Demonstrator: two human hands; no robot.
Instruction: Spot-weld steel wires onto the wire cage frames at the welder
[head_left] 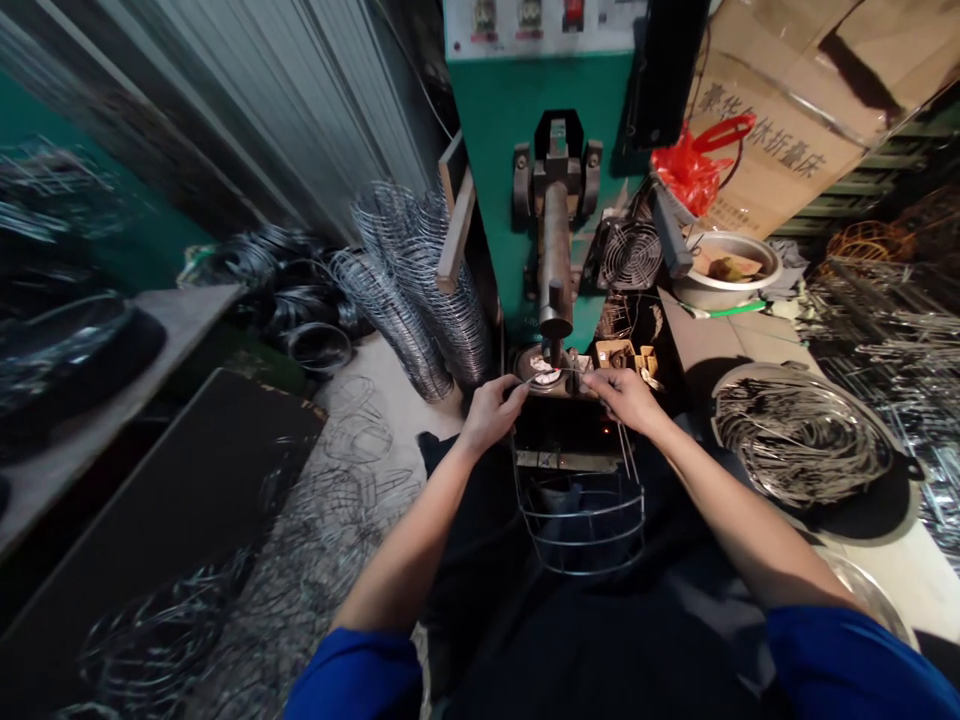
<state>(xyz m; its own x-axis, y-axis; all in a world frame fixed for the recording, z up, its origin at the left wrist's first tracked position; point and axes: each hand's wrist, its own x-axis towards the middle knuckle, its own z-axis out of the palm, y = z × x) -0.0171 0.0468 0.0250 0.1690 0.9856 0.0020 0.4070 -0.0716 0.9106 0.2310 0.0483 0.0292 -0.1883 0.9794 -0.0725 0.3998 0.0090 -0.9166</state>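
A wire basket frame (589, 512) hangs below my hands in front of my lap, its curved rungs toward me. My left hand (495, 408) pinches a wire end of it beside the round lower electrode (541, 372) of a green spot welding machine (504, 150). On the other side, my right hand (621, 396) is closed on another wire of the frame. The wires meet under the machine's upper electrode rod (556, 260), where a small red glow shows. Fingertip details are too small to make out.
Stacks of wire rings (420, 290) stand left of the machine. Loose wire pieces (337, 540) cover the floor at left. A round pan (810, 440) of bent wires lies at right, below a metal bowl (727, 270). A large cardboard box (795, 110) leans behind.
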